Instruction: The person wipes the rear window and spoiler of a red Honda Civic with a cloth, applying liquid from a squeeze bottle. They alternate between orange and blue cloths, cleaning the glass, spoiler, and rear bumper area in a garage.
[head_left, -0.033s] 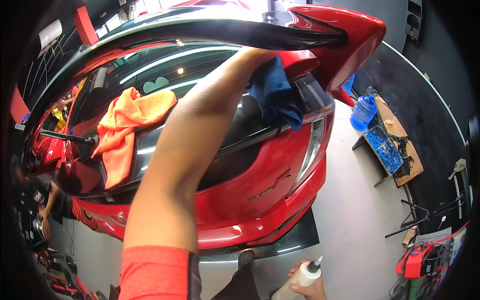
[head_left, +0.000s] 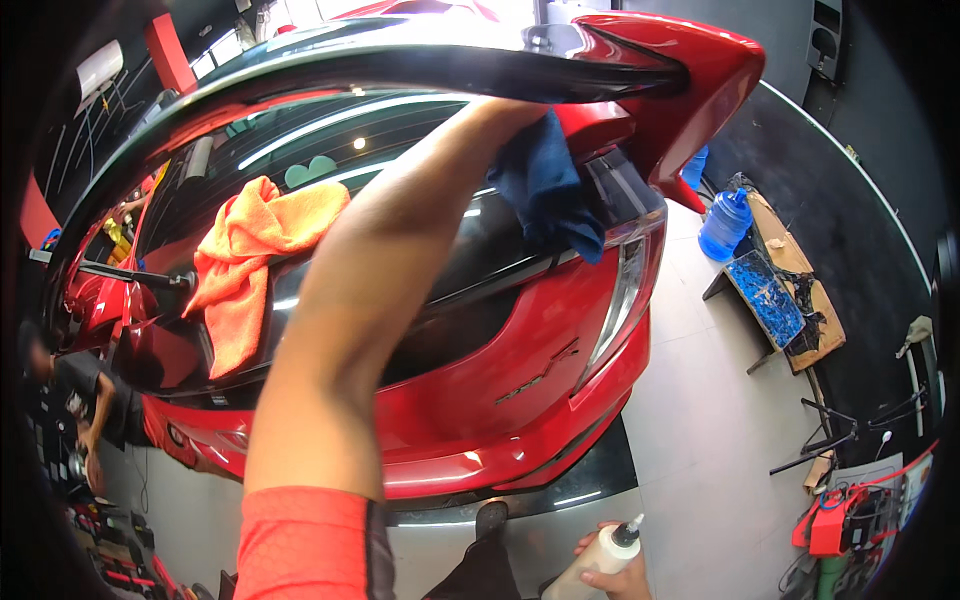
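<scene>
- Our left hand (head_left: 520,115), mostly hidden, presses a dark blue cloth (head_left: 548,190) beneath the red car's spoiler (head_left: 690,70); grip unclear.
- Right hand (head_left: 612,580) clasps a white squeeze bottle (head_left: 598,562).
- Orange towel (head_left: 255,260) lies on the rear glass (head_left: 400,130), left of the wiping hand; wiping looks unfinished.

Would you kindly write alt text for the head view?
The left hand presses a dark blue cloth against the top of a red car rear window. An orange cloth lies on the glass; the right hand holds a white squeeze bottle.

The red car (head_left: 520,390) is shiny and smooth (like glass); the blue cloth (head_left: 548,190) and orange cloth (head_left: 250,270) look soft and fuzzy.
</scene>
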